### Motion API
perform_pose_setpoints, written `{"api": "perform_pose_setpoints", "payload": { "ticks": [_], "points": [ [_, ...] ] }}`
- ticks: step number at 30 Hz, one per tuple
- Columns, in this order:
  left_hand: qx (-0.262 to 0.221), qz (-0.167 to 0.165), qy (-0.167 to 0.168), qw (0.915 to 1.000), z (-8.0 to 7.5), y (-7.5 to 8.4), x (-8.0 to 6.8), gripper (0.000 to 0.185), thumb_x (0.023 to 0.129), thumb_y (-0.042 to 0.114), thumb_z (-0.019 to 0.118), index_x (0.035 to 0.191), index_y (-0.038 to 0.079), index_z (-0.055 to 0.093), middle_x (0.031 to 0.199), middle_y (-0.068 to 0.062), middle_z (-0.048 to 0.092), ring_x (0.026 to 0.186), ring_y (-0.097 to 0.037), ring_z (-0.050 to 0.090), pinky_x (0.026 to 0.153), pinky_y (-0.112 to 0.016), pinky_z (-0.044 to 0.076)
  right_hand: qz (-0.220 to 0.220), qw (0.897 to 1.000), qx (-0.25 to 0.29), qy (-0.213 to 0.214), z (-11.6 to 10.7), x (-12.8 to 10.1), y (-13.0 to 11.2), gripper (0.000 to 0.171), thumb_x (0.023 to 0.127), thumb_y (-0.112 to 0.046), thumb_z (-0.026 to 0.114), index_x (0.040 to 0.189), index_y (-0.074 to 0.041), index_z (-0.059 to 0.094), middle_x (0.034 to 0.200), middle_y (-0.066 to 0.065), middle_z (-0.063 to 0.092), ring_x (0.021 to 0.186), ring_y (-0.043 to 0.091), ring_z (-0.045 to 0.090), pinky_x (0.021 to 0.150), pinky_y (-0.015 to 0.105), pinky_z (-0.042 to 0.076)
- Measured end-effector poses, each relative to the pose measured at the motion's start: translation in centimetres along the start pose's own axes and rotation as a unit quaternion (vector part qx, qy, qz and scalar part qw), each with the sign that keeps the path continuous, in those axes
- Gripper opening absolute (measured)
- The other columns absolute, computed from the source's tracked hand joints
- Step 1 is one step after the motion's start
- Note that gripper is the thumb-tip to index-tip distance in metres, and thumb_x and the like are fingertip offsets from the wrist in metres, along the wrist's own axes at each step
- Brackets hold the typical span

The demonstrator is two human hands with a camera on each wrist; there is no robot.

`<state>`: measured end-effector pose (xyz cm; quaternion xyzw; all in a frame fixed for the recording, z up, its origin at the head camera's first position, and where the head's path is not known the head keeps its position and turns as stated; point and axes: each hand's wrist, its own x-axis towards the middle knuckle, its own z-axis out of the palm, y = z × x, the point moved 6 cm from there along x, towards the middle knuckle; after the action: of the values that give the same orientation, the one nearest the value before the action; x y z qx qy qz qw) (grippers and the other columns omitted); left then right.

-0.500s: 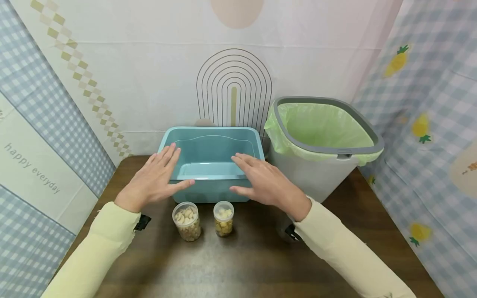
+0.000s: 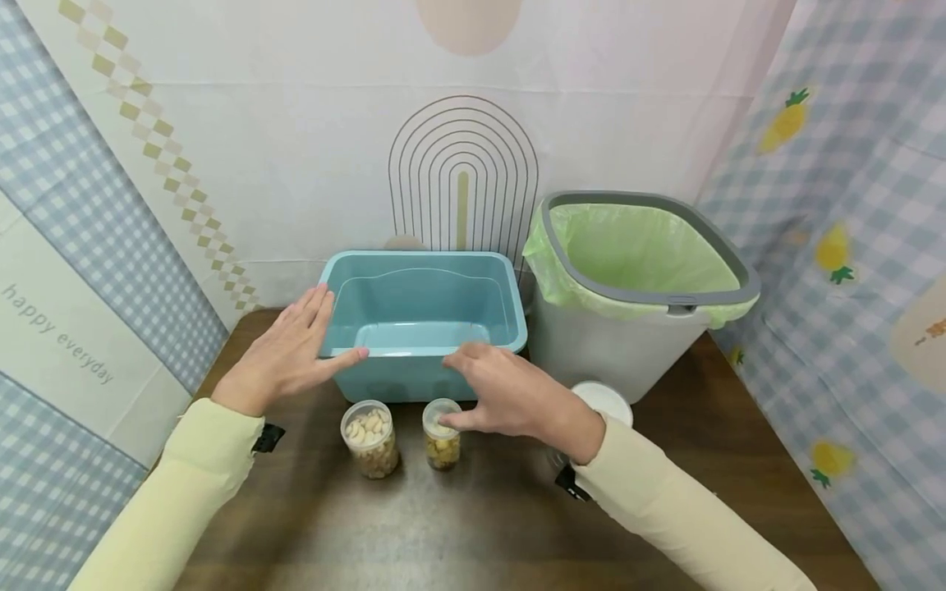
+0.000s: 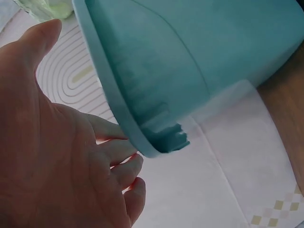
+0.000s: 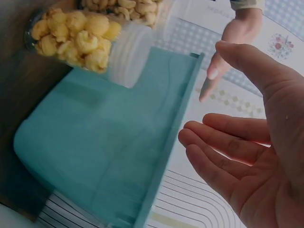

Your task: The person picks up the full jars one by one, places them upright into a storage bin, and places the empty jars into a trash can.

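Now, in the head view, the right grip (image 2: 517, 396) has come nearer the popcorn jar (image 2: 442, 450), making it the closest thing, before the blue tub (image 2: 402, 379) along the counter's (image 2: 355, 533) far edge. Left wrist: left grip (image 3: 71, 147) loose beside the tub, contact uncertain. Right wrist: right grip released, jar untouched.

Both arms (image 2: 129, 529), in pale yellow cloth sleeves (image 2: 680, 492), reach forward; the bare left hand (image 2: 284, 357) has its fingers loosely extended, thumb spread wide, while the bare right hand (image 2: 517, 396) bends its fingers gently, thumb apart
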<state>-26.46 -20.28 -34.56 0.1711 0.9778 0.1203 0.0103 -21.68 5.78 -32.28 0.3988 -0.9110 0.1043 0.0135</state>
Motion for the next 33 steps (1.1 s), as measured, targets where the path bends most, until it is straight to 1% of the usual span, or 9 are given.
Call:
{"api": "perform_pose_setpoints", "payload": {
  "ticks": [5,9,17,24,28,33],
  "points": [
    [-0.004,-0.004,-0.001,1.0,0.3,-0.7,0.0,0.107,0.104,0.067,0.049,0.165,-0.011,0.009,0.176,-0.029,0.003,0.164,-0.047,0.008,0.132,-0.064,0.013,0.009,0.999,0.017,-0.031,1.6,0.1,0.1,0.07,0.088,-0.046,0.084,0.138,0.0,0.066,0.131,0.012,0.071,0.121,0.028,0.07,0.105,0.042,0.058],
    [-0.002,-0.007,-0.002,1.0,0.6,-1.1,0.0,0.108,0.104,0.069,0.048,0.165,-0.011,0.008,0.175,-0.03,0.003,0.164,-0.047,0.007,0.132,-0.066,0.014,0.015,0.999,0.018,-0.044,2.8,0.1,0.3,0.073,0.087,-0.048,0.084,0.139,0.0,0.065,0.132,0.012,0.071,0.122,0.027,0.07,0.105,0.041,0.058],
    [0.0,-0.012,-0.002,0.9999,1.0,-1.2,0.1,0.108,0.104,0.069,0.047,0.165,-0.011,0.009,0.175,-0.03,0.003,0.163,-0.049,0.008,0.131,-0.067,0.014,0.016,0.999,0.016,-0.039,4.4,0.2,0.7,0.072,0.086,-0.048,0.085,0.137,0.0,0.066,0.128,0.012,0.071,0.116,0.026,0.071,0.1,0.04,0.06],
    [-0.001,-0.018,-0.011,0.9998,1.5,-1.4,0.1,0.108,0.104,0.07,0.044,0.165,-0.011,0.007,0.175,-0.031,0.0,0.163,-0.05,0.007,0.131,-0.067,0.013,0.013,0.999,0.017,-0.036,5.7,0.5,1.1,0.07,0.084,-0.046,0.087,0.134,0.0,0.067,0.123,0.011,0.072,0.11,0.023,0.071,0.091,0.036,0.062],
    [-0.005,-0.019,-0.01,0.9998,1.6,-1.4,0.1,0.108,0.104,0.07,0.044,0.165,-0.011,0.006,0.175,-0.031,0.001,0.163,-0.05,0.006,0.131,-0.066,0.012,0.007,0.999,0.023,-0.027,6.1,0.7,1.2,0.064,0.083,-0.042,0.088,0.127,-0.001,0.069,0.114,0.008,0.071,0.102,0.02,0.07,0.085,0.032,0.061],
    [-0.006,-0.018,-0.006,0.9998,1.9,-1.5,0.1,0.108,0.105,0.069,0.044,0.165,-0.011,0.005,0.175,-0.032,0.002,0.163,-0.051,0.005,0.131,-0.066,0.012,-0.001,0.999,0.039,-0.022,6.9,1.0,1.3,0.051,0.082,-0.038,0.09,0.116,-0.005,0.07,0.103,0.003,0.069,0.091,0.015,0.065,0.077,0.026,0.057]
  ]
}}
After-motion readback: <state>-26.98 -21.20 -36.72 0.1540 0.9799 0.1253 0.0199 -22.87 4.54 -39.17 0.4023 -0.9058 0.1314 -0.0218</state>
